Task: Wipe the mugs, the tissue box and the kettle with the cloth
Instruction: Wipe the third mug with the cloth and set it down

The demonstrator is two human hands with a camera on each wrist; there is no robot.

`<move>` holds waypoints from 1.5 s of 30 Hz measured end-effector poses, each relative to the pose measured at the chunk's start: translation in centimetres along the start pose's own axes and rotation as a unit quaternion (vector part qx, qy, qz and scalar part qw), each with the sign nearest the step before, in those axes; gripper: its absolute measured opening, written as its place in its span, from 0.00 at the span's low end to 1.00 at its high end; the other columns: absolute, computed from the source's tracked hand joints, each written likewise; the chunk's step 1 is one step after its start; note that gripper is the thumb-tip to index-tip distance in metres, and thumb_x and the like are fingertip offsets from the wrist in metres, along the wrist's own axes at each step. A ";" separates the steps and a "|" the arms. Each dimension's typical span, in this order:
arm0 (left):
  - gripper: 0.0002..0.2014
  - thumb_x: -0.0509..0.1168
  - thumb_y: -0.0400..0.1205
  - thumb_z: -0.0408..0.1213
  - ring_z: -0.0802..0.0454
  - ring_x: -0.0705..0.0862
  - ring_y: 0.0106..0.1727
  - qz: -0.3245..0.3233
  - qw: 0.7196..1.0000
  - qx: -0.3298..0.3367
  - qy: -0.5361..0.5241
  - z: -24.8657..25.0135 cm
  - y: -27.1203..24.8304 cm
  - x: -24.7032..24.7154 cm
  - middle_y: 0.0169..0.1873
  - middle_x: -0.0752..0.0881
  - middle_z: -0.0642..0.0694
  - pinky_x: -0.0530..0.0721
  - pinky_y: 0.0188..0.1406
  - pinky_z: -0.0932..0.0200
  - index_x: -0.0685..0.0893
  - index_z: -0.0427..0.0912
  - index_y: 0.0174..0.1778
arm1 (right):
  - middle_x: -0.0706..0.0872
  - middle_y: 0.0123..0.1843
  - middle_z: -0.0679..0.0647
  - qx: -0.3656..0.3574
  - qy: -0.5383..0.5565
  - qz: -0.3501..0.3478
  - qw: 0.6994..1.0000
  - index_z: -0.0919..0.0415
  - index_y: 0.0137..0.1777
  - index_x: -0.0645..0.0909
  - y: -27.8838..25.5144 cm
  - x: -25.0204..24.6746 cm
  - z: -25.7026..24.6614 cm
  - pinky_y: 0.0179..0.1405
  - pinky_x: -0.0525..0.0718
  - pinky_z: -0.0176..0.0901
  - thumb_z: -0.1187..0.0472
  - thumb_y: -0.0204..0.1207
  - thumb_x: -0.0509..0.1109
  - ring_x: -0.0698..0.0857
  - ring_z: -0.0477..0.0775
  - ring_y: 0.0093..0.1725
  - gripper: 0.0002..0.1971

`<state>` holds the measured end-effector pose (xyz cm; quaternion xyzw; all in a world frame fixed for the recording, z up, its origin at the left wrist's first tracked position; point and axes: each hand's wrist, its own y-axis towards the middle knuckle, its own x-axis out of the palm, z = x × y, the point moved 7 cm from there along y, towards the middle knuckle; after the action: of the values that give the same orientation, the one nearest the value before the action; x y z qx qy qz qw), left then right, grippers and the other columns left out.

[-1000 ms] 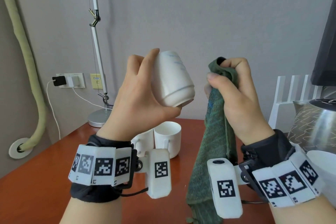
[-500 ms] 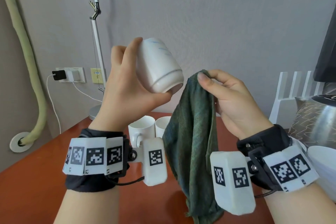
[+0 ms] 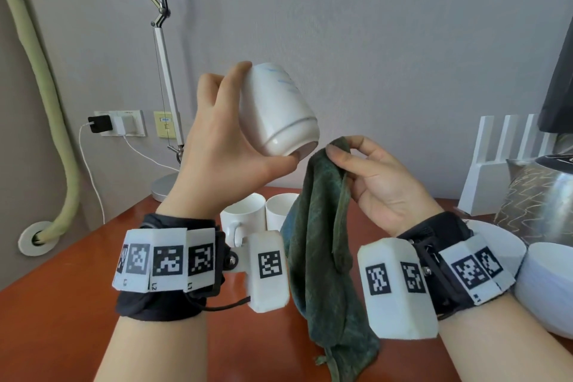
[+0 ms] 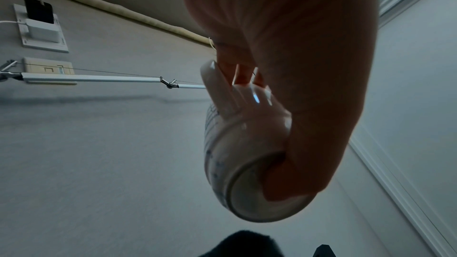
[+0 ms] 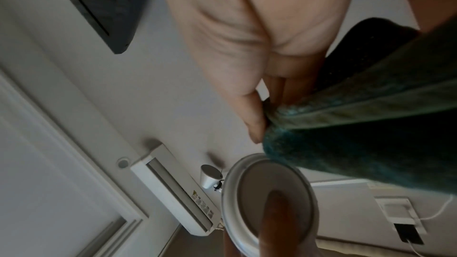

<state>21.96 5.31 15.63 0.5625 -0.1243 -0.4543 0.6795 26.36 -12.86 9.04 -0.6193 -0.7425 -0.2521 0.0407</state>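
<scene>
My left hand (image 3: 235, 146) grips a white mug (image 3: 276, 108) with faint blue marks, held up above the table and tipped so its base (image 5: 269, 202) points toward me. The thumb (image 4: 291, 173) presses on that base, and the fingers go through the handle (image 4: 217, 89). Just right of the mug, my right hand (image 3: 369, 177) pinches the top of a dark green cloth (image 3: 322, 242) (image 5: 371, 128), which hangs down to the table. Two more white mugs (image 3: 245, 220) stand on the table behind my wrists. The steel kettle (image 3: 545, 205) is at the right edge.
A reddish wooden table (image 3: 62, 304) lies below. White bowls (image 3: 545, 285) sit at the right, near the kettle. A white rack (image 3: 508, 161) stands behind them. A desk lamp (image 3: 162, 96) rises at the back left, near a wall socket (image 3: 121, 122).
The right hand has dropped from level with the mug to below it and now holds the cloth only by its top, so it hangs loose. The left hand has lifted the mug slightly.
</scene>
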 end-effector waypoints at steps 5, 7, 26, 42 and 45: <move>0.52 0.76 0.57 0.54 0.63 0.70 0.54 -0.007 1.000 0.003 0.015 0.4 -0.1 0.3 0.59 0.66 0.52 0.81 0.58 0.53 0.65 0.46 0.79 | 0.87 0.35 0.49 -0.102 0.083 0.054 0.990 0.56 0.39 0.86 -0.5 -0.3 -2.4 0.36 0.85 0.37 0.62 0.62 0.75 0.85 0.45 0.34 0.06; 0.52 0.76 0.57 0.53 0.62 0.70 0.55 -0.008 1.000 0.006 0.016 0.5 -0.1 0.3 0.58 0.66 0.53 0.82 0.58 0.50 0.65 0.47 0.79 | 0.88 0.40 0.47 -0.128 0.105 0.059 0.984 0.53 0.47 0.88 -0.6 -0.5 -3.0 0.43 0.84 0.39 0.60 0.66 0.75 0.85 0.45 0.41 0.09; 0.50 0.76 0.59 0.55 0.61 0.70 0.51 0.041 0.998 0.043 0.022 0.8 0.0 -0.5 0.56 0.66 0.50 0.81 0.50 0.56 0.67 0.38 0.76 | 0.72 0.37 0.45 -0.416 -0.596 -0.086 0.682 0.35 0.80 0.59 -5.1 5.6 -5.5 0.30 0.76 0.44 0.62 0.70 0.54 0.71 0.49 0.33 0.37; 0.45 0.71 0.59 0.57 0.56 0.73 0.49 0.025 0.998 0.034 0.039 1.4 0.0 -0.5 0.53 0.66 0.52 0.83 0.45 0.49 0.70 0.41 0.72 | 0.72 0.31 0.46 -0.418 -0.666 -0.024 0.617 0.38 0.75 0.67 -4.6 6.8 -3.5 0.20 0.71 0.39 0.62 0.63 0.54 0.70 0.55 0.25 0.37; 0.46 0.76 0.59 0.51 0.58 0.72 0.50 0.037 0.998 0.044 0.037 1.4 0.0 -0.6 0.54 0.67 0.50 0.82 0.47 0.53 0.69 0.39 0.73 | 0.71 0.31 0.48 -0.409 -0.643 0.012 0.648 0.38 0.77 0.63 -4.2 5.5 -4.3 0.21 0.70 0.40 0.64 0.63 0.56 0.68 0.55 0.26 0.39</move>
<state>20.71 4.86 16.31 0.6036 -0.1397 -0.4017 0.6744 20.00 -10.17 13.49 -0.5885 -0.3971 -0.0683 -0.7010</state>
